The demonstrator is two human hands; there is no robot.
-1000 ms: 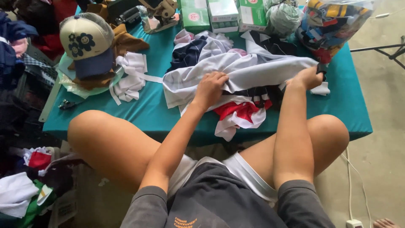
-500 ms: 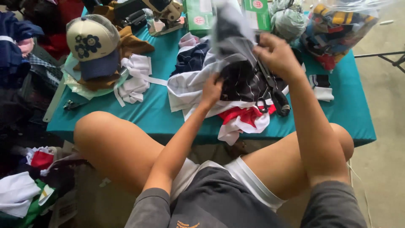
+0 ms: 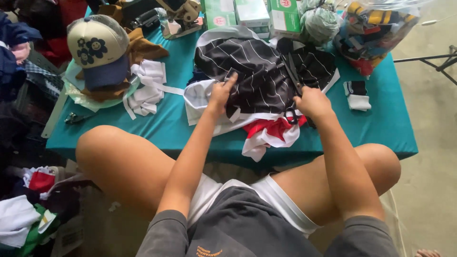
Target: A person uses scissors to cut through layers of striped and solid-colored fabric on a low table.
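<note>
Head: left fingers (image 3: 227, 82) pinch striped garment (image 3: 257, 71); right fingers (image 3: 304, 101) clamp scissors (image 3: 294, 78).

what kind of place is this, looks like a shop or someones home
Likely an informal home sewing or clothes-sorting corner: a low teal table heaped with garments, scissors in the right hand, and more clothes piled on the floor.

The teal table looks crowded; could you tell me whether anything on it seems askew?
Yes: a red and white cloth droops over the teal table's front edge, below the black striped garment both hands press on.
</note>
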